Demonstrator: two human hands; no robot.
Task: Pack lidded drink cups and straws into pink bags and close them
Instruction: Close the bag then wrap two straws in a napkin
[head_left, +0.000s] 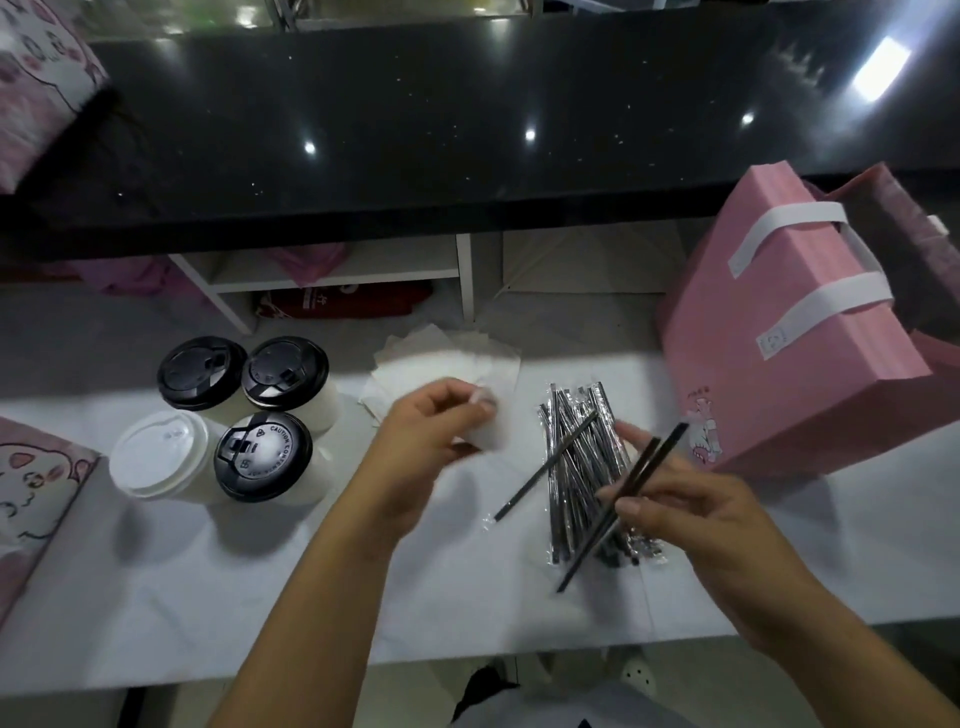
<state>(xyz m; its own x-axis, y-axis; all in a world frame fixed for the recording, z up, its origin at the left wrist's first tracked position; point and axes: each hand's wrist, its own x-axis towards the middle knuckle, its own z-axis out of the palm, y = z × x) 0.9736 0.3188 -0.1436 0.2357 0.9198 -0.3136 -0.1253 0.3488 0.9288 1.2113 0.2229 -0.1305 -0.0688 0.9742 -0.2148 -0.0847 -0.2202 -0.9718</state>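
Pink bags (795, 332) stacked; cups (262, 457) lidded; right hand (691, 514) pinches straws (661, 457), left hand (426, 431) paper (491, 436).

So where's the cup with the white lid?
Head view: the white-lidded cup stands at the left of the table, just left of the black-lidded cup printed CAUTION.

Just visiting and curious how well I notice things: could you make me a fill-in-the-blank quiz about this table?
Of the four cups, ___ have black lids. The right hand holds ___ black straws. The handles on the pink bags are ___. The paper napkin is held by the ___ hand.
Missing words: three; two; white; left.
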